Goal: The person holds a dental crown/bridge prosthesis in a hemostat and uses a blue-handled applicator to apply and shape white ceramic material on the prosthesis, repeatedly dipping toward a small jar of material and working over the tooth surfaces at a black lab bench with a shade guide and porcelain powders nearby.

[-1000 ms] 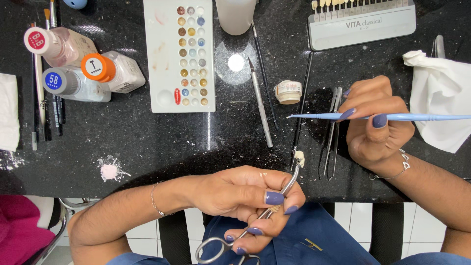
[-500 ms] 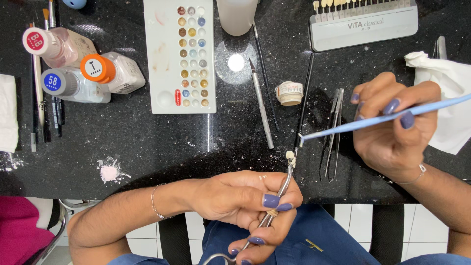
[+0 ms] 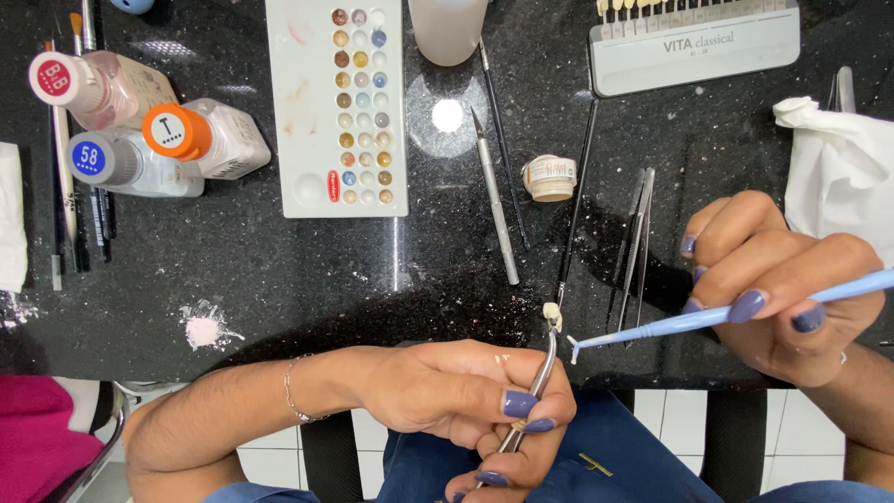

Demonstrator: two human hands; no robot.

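Left hand (image 3: 466, 396) fingers clamped on metal forceps (image 3: 535, 396) gripping small tooth piece (image 3: 552, 314), right hand (image 3: 778, 284) pinching blue brush (image 3: 717, 315), tip beside it

— What sort of place was it?
— A dental lab bench. A shade guide (image 3: 694, 42) of sample teeth lay on the black stone counter (image 3: 279, 279).
— Anything else?
— A palette (image 3: 337, 107) with small wells of stain colours, powder bottles (image 3: 158, 140), fine brushes (image 3: 498, 140) and tweezers (image 3: 638, 237). A clamp (image 3: 540, 387) held a small tooth (image 3: 552, 314).
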